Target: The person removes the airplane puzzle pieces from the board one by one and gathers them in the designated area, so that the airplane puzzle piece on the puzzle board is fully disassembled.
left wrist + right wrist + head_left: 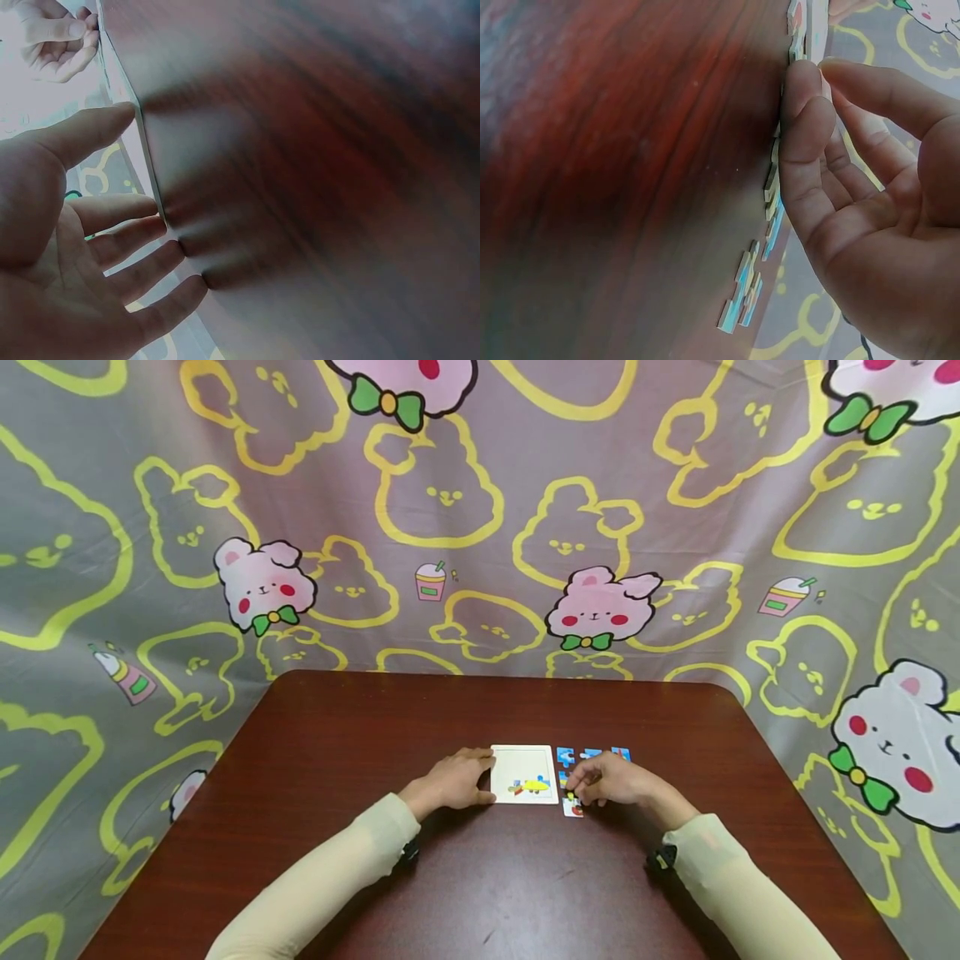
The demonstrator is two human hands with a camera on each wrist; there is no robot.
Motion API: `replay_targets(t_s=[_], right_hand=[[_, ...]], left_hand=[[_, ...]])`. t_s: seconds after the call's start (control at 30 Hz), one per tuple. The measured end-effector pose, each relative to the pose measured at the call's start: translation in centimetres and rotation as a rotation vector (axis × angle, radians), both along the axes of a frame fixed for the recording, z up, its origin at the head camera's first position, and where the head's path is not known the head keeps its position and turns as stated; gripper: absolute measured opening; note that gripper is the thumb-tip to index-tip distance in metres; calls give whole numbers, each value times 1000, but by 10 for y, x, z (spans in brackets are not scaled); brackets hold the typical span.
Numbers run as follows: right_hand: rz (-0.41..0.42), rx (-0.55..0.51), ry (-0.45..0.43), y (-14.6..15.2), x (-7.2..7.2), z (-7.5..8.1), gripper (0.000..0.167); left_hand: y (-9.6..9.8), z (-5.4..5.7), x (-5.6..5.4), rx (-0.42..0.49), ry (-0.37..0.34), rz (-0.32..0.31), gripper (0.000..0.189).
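A square white puzzle board (517, 764) with a raised rim lies on the table. Near its lower right, several fitted pieces form a yellow and blue picture (536, 785). My left hand (453, 779) rests against the board's left edge, thumb and fingers spread and fairly straight; in the left wrist view its fingertips (196, 285) meet the tabletop beside that edge. To the right of the board, my right hand (609, 778) pinches a small puzzle piece between thumb and index finger, mostly hidden by the fingers. Just below those fingertips lies another puzzle piece (573, 810).
More loose jigsaw pieces, blue-printed, lie right of the board, among them a corner piece (566, 757) and one beyond the right hand (621, 753). The dark red-brown table (360, 718) ends at a patterned cloth backdrop (465, 468).
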State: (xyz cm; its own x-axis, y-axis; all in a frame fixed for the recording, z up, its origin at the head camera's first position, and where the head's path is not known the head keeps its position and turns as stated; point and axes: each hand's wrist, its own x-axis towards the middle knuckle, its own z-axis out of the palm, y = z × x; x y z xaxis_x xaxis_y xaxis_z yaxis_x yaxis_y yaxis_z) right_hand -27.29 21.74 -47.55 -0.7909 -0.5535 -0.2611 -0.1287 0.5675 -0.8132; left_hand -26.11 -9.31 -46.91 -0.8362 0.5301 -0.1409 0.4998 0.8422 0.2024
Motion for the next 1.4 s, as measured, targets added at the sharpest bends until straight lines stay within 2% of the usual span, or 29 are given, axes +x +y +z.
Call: replay_targets(t_s=[0.53, 0.83, 1.0, 1.4], right_hand=[[-5, -9, 67, -13, -6, 4, 16], [-8, -44, 99, -27, -7, 4, 15], [19, -77, 128, -35, -9, 4, 17], [32, -68, 136, -55, -13, 4, 17]], left_hand=[[0, 0, 0, 2, -8, 0, 68], [-1, -1, -1, 10, -13, 2, 69], [-1, -1, -1, 14, -14, 7, 69], [0, 0, -2, 15, -17, 5, 69]])
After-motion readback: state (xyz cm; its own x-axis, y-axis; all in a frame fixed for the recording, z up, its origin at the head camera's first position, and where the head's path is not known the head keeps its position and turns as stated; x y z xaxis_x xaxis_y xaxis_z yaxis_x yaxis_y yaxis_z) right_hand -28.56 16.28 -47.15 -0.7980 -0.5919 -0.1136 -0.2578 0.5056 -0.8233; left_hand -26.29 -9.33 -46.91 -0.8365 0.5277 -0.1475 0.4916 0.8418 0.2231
